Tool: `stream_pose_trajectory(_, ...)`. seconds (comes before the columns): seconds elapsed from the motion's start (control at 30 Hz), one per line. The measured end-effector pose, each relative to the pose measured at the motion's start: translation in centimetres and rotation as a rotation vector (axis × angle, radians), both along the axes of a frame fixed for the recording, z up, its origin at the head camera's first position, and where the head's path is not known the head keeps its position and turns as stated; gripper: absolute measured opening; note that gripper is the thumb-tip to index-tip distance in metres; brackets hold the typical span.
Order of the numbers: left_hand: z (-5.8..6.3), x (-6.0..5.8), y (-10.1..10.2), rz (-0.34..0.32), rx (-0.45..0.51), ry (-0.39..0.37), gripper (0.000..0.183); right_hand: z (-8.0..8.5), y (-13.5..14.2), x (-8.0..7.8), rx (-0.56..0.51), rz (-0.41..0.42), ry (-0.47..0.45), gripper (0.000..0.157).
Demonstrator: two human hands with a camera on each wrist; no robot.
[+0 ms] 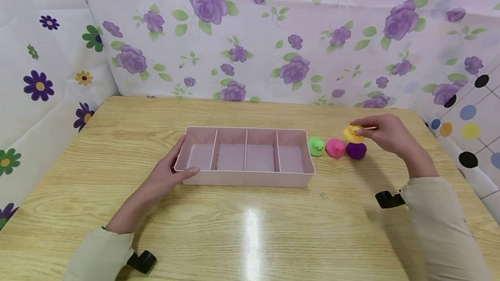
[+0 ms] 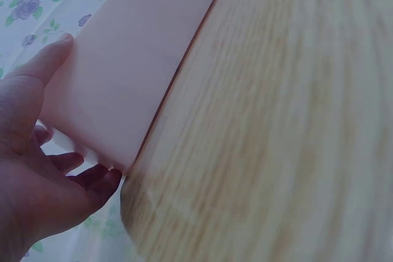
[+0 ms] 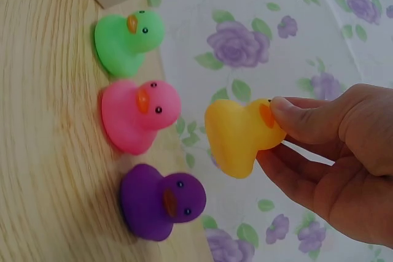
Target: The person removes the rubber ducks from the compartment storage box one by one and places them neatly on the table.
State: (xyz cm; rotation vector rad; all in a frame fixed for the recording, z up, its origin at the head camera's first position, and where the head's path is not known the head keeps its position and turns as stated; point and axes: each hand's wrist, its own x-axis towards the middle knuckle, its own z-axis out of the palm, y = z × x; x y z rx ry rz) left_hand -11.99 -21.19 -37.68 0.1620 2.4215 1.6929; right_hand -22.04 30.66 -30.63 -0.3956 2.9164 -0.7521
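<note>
A pale pink divided storage box [image 1: 246,178] sits mid-table, its row of compartments bare inside. Around its left end, my left hand [image 1: 166,176] grips with the thumb on the front wall and the fingers at the end wall. My right hand [image 1: 390,135] pinches a yellow rubber duck [image 3: 236,136] by the head, between thumb and fingers, raised off the table. Below it stands a purple duck [image 3: 163,204]. A pink duck [image 3: 138,118] and a green duck [image 3: 126,44] continue that row towards the box, the green one close by the box's right end.
The wooden table [image 1: 187,229] reaches back to a wall covered in purple-flower cloth [image 1: 164,34]. Flowered cloth [image 1: 35,112] also hangs on the left, and dotted cloth [image 1: 476,120] on the right. Black wrist cameras [image 1: 142,261] sit at both sleeves.
</note>
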Motion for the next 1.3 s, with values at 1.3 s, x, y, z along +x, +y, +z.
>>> stream_pose_trajectory(1.3, -0.2, 0.0, 0.0, -0.002, -0.003, 0.008, 0.093, -3.5, 7.5, 0.8, -0.07, -0.119, -0.147, 0.044)
